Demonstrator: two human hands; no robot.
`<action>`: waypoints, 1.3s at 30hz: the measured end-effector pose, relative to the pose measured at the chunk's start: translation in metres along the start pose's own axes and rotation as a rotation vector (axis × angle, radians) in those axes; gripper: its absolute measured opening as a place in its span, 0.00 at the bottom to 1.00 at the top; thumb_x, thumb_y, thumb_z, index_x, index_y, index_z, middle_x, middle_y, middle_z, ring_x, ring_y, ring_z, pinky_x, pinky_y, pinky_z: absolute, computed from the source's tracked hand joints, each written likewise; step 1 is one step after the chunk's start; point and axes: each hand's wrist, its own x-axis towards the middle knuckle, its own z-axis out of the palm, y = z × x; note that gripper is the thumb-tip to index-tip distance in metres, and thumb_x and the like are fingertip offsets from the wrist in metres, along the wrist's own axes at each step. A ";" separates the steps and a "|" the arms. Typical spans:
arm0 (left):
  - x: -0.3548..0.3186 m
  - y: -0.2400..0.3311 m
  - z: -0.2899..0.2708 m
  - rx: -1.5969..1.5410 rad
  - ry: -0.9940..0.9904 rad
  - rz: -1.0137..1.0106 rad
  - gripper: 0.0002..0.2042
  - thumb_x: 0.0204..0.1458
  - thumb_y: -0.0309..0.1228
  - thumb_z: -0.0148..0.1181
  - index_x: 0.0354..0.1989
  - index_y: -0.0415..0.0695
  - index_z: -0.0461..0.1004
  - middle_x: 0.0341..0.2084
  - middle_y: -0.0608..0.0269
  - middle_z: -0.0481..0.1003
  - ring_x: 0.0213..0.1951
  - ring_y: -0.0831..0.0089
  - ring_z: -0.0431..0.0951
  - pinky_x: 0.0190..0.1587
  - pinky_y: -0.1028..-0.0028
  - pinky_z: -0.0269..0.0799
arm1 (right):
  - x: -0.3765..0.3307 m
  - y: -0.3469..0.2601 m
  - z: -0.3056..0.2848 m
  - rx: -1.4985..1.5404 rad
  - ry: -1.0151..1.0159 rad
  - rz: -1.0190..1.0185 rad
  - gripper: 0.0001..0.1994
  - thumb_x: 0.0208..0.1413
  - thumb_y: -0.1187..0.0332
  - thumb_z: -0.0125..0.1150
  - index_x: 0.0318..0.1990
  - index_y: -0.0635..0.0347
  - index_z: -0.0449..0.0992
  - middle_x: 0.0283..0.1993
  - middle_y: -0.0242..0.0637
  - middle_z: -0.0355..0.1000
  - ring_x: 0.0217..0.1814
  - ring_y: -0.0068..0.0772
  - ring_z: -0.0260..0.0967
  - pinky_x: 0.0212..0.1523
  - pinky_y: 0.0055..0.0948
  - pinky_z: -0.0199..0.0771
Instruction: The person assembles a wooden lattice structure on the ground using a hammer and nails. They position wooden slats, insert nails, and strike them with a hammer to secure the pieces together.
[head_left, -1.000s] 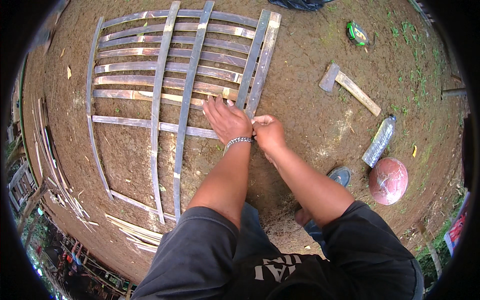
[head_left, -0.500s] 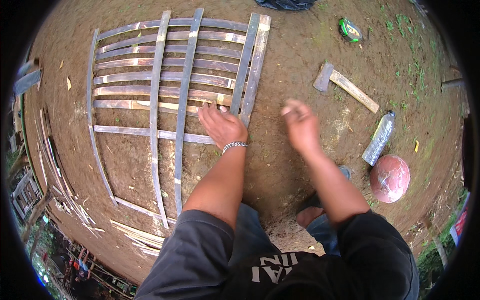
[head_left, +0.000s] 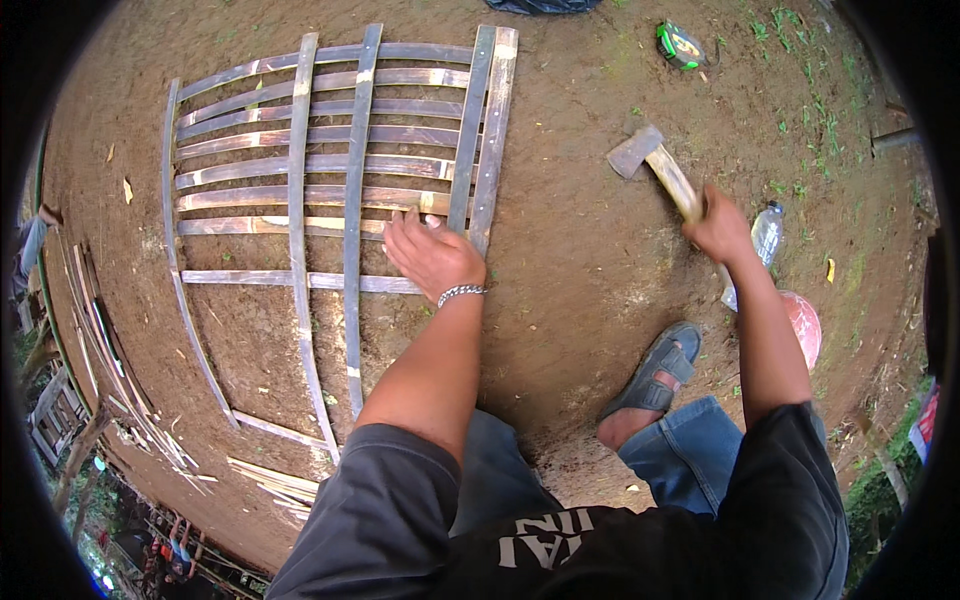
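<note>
My left hand (head_left: 432,258), with a chain bracelet at the wrist, is at the right end of a low bamboo slat (head_left: 330,226). Its fingers are bent closely over the slat end, which they partly hide. The slat belongs to a flat bamboo lattice (head_left: 354,170) lying on the ground, with several crosswise slats and long dark upright strips. To the right, my right hand (head_left: 718,230) is wrapped round the wooden handle of a hatchet (head_left: 672,180). The hatchet's grey metal head points up and left, away from the lattice's right edge.
Beyond my right forearm are a partly hidden clear plastic bottle (head_left: 767,232) and a reddish ball (head_left: 804,328). A green tape measure (head_left: 680,46) lies at the far right, and black plastic (head_left: 543,4) at the far edge. Loose bamboo strips (head_left: 275,484) lie at the near left.
My right hand has moved right and taken hold of the hatchet's handle, turning it slightly. My left hand has stayed at the slat. My sandalled right foot shows more fully.
</note>
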 end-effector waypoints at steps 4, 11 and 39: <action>0.000 0.000 -0.002 0.005 -0.002 -0.013 0.17 0.62 0.28 0.54 0.58 0.36 0.71 0.62 0.41 0.69 0.69 0.41 0.62 0.75 0.44 0.51 | -0.093 -0.037 0.047 1.204 -0.332 0.184 0.29 0.62 0.79 0.57 0.67 0.60 0.51 0.39 0.46 0.75 0.28 0.33 0.77 0.30 0.33 0.86; -0.004 -0.003 0.006 -0.010 0.006 -0.001 0.17 0.61 0.27 0.54 0.58 0.36 0.71 0.62 0.41 0.69 0.70 0.42 0.61 0.75 0.44 0.52 | -0.213 -0.139 0.133 1.520 -0.398 0.133 0.23 0.72 0.67 0.54 0.69 0.59 0.55 0.35 0.36 0.70 0.25 0.23 0.68 0.25 0.26 0.74; -0.005 -0.002 0.007 -0.008 0.022 -0.004 0.16 0.62 0.27 0.53 0.57 0.35 0.71 0.62 0.40 0.69 0.70 0.41 0.61 0.74 0.46 0.54 | -0.220 -0.189 0.167 1.658 -0.404 0.230 0.19 0.73 0.69 0.51 0.67 0.60 0.58 0.34 0.34 0.68 0.23 0.22 0.67 0.23 0.26 0.73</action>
